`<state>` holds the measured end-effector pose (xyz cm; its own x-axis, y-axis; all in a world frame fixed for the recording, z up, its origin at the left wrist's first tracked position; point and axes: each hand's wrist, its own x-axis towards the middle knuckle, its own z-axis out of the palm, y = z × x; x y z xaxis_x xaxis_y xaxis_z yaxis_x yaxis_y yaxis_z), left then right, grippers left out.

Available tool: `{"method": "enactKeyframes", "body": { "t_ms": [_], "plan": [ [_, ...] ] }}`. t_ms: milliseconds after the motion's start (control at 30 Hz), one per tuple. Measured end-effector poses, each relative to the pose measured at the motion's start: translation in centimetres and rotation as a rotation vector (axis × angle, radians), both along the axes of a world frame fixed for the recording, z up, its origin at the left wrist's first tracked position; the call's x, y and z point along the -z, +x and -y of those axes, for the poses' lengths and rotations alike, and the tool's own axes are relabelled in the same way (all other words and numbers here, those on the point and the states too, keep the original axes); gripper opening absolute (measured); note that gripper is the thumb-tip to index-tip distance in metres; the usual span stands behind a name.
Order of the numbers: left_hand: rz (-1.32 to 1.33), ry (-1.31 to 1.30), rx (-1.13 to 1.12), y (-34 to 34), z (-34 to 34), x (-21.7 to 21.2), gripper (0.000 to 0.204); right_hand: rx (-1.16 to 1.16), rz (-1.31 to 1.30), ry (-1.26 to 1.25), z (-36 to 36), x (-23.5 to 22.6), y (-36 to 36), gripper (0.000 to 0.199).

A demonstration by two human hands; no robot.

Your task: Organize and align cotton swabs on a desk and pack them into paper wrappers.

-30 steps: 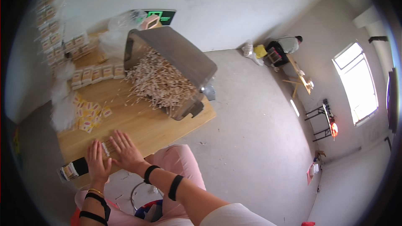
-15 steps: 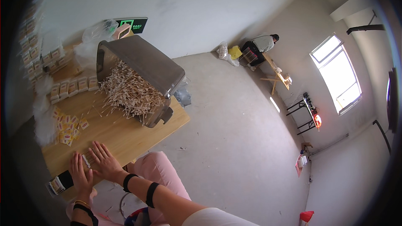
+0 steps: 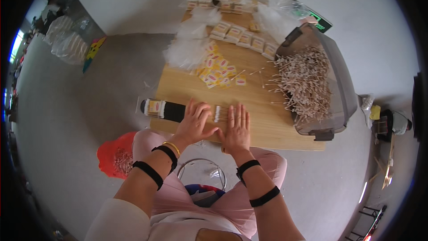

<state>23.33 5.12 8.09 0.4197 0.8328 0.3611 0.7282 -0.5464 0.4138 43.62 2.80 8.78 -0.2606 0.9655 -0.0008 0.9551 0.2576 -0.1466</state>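
Note:
My left hand and my right hand lie flat, fingers spread, on a row of thin sticks with white tips at the near edge of a low wooden table. Left of my left hand a clear packet with a black band and a yellow label lies on the table's corner. A tipped grey plastic bin at the right spills a heap of the same sticks onto the wood.
Small yellow labels lie scattered mid-table. Filled packets and clear bags sit at the far side. A red basket stands on the floor by my left knee. Stacked clear containers are at the far left.
The view has swung round, so the table now sits square in front. Both hands stay pressed on the sticks at the near edge, now side by side.

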Motion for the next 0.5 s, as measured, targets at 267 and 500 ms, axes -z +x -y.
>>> {"method": "enactKeyframes", "body": {
  "t_ms": [267, 500],
  "plan": [
    [0.083, -0.019, 0.018, -1.28, 0.32, 0.35, 0.043, -0.017, 0.014, -0.001, 0.03, 0.59, -1.00, 0.096],
    [0.105, -0.021, 0.026, -1.03, 0.06, 0.37, 0.038, -0.020, -0.034, 0.024, 0.00, 0.53, -0.71, 0.094]
  ]
}}
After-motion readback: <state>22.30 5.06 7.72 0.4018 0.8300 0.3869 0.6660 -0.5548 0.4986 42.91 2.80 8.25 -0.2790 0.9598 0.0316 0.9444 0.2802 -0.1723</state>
